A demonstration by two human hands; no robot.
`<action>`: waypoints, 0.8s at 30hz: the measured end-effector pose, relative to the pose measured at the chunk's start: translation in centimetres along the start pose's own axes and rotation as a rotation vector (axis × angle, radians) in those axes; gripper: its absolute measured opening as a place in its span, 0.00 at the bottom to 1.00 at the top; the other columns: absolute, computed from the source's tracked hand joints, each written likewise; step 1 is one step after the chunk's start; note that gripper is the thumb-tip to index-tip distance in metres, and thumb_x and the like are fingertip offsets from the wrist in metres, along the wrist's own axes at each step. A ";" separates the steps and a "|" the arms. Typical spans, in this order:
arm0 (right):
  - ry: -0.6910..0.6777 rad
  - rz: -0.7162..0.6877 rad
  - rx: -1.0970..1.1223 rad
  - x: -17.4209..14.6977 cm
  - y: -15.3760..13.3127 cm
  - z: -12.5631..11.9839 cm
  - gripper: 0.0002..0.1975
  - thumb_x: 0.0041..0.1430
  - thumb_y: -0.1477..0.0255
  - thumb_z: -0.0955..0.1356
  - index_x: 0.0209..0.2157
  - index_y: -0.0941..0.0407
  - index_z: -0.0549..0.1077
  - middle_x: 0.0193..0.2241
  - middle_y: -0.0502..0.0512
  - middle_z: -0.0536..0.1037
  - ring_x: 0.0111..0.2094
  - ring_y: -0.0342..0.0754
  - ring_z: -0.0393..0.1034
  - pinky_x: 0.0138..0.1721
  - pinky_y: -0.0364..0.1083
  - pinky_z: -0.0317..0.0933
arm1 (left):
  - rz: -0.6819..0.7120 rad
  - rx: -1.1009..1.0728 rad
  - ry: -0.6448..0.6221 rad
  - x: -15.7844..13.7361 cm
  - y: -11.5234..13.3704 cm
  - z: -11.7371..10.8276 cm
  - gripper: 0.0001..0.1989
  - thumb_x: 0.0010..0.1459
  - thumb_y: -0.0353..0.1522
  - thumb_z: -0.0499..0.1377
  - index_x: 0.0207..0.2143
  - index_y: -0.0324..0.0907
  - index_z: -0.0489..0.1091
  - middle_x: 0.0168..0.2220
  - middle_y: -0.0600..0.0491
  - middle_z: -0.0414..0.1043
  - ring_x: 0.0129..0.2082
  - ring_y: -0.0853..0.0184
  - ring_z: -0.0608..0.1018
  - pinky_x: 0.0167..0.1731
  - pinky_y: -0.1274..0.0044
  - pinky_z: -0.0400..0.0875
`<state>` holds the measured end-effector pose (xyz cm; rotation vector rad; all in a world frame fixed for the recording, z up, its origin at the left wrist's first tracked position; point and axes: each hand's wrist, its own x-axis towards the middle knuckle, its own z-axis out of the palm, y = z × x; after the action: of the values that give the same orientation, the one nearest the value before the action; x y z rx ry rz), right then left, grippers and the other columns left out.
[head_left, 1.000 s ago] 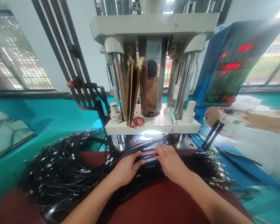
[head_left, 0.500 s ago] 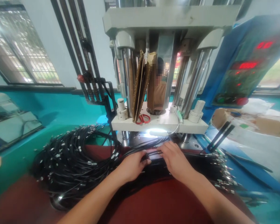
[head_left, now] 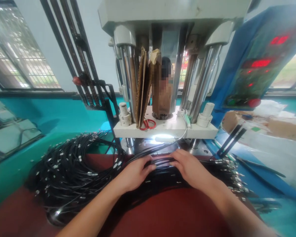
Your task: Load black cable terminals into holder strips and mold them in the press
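Observation:
Several thin black cables (head_left: 161, 161) stretch between my two hands, just in front of the press. My left hand (head_left: 137, 171) grips them on the left, thumb and fingers closed. On the right, my right hand (head_left: 186, 164) pinches the same strands, its fingertips bent over them. Beneath my hands lies a thick bundle of black cables (head_left: 160, 181) across the dark red surface (head_left: 172, 210). A big coiled heap of black cables (head_left: 71, 177) with small silvery pieces spreads to the left. Metallic cable ends (head_left: 233, 174) fan out on the right.
The press's white plate (head_left: 167, 131) carries red-handled scissors (head_left: 148, 124), cardboard pieces (head_left: 141, 89) and a lit lamp (head_left: 164, 138). A blue control box (head_left: 251, 65) with red digits stands right. Black upright bars (head_left: 233, 141) rise near the right cable ends. Behind the press is another person.
Both hands have drawn slightly nearer to me, and the cables between them now lie off the press bed, over the bundle. The whole view has shifted a little.

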<state>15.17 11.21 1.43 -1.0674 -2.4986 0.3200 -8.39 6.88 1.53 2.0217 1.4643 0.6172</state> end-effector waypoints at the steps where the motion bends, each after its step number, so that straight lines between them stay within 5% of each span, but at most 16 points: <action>1: 0.004 -0.006 -0.002 0.0 0.0 0.0 0.09 0.64 0.76 0.60 0.40 0.55 0.71 0.35 0.56 0.72 0.38 0.52 0.66 0.40 0.49 0.60 | 0.005 -0.008 -0.020 0.0 0.0 -0.1 0.12 0.60 0.40 0.54 0.44 0.46 0.68 0.43 0.53 0.74 0.42 0.62 0.74 0.43 0.75 0.64; 5: 0.045 -0.029 -0.020 0.0 -0.1 0.2 0.10 0.64 0.77 0.60 0.42 0.55 0.71 0.35 0.56 0.72 0.39 0.52 0.65 0.41 0.50 0.59 | -0.010 -0.010 -0.044 -0.2 0.0 -0.1 0.16 0.53 0.37 0.61 0.45 0.47 0.68 0.44 0.56 0.73 0.43 0.61 0.73 0.43 0.75 0.63; 15: 0.099 -0.079 -0.040 -0.2 -0.6 -0.6 0.13 0.65 0.76 0.60 0.46 0.53 0.71 0.37 0.55 0.73 0.39 0.51 0.64 0.42 0.51 0.57 | -0.029 -0.063 0.005 0.1 0.5 0.1 0.10 0.58 0.36 0.55 0.39 0.42 0.70 0.36 0.54 0.74 0.36 0.63 0.72 0.37 0.76 0.63; 19: 0.038 -0.043 -0.042 -0.3 -0.7 -0.8 0.17 0.59 0.65 0.68 0.50 0.53 0.69 0.42 0.55 0.74 0.44 0.54 0.65 0.46 0.52 0.59 | 0.021 -0.228 0.022 0.1 0.5 -0.6 0.11 0.59 0.38 0.54 0.37 0.41 0.70 0.31 0.55 0.71 0.32 0.67 0.70 0.34 0.78 0.62; 24: 0.082 0.096 -0.209 -0.7 1.0 -1.1 0.12 0.57 0.75 0.65 0.44 0.55 0.72 0.39 0.57 0.77 0.40 0.56 0.70 0.44 0.54 0.62 | -0.024 -0.585 -0.081 0.0 -0.2 -1.1 0.12 0.57 0.39 0.58 0.34 0.39 0.68 0.21 0.59 0.62 0.23 0.73 0.63 0.26 0.80 0.56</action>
<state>16.74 11.42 1.82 -1.2573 -2.4532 0.0410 -9.26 7.16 2.18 1.5490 1.0927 0.8287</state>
